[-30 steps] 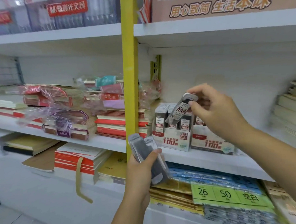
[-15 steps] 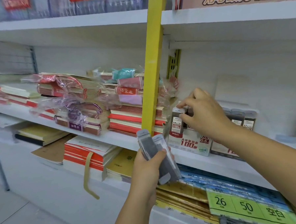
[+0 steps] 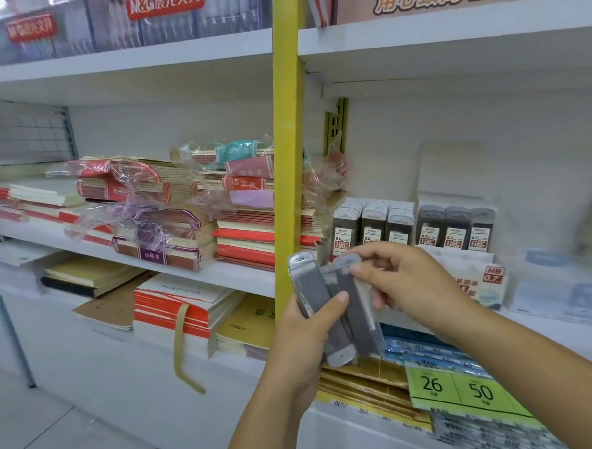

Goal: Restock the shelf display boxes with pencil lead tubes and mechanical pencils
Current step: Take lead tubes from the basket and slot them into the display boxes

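Left hand (image 3: 302,334) grips fanned tubes (image 3: 313,288) at frame center, long axes near-vertical, caps up, leaning left. Right hand (image 3: 405,280) pinches 1 tube's top. Boxes (image 3: 475,273) behind, center-right.

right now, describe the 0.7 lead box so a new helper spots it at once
Find the yellow post; look at the shelf just right of it. The 0.7 box is the second one along, with a red HB 0.7 tag and one row of darker tubes.
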